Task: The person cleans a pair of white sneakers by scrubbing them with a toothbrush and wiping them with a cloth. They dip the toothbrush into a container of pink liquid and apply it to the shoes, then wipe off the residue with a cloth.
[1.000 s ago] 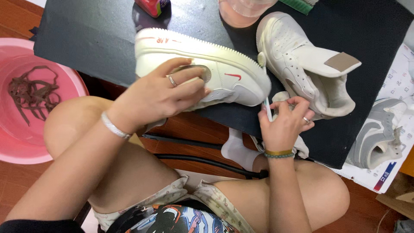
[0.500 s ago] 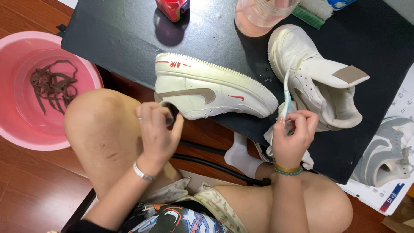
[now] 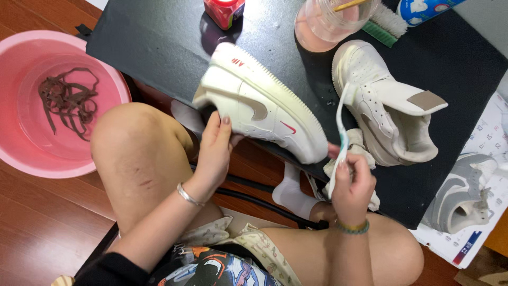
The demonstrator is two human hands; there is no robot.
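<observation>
Two hands work over two bare knees. The left hand grips the heel end of a white sneaker, fingers curled shut around it; its long axis runs diagonally, toe toward lower right, at the black table edge. The right hand pinches a toothbrush and a white cloth. Farther off: a second white sneaker, one pink basin with brown laces, one cup
</observation>
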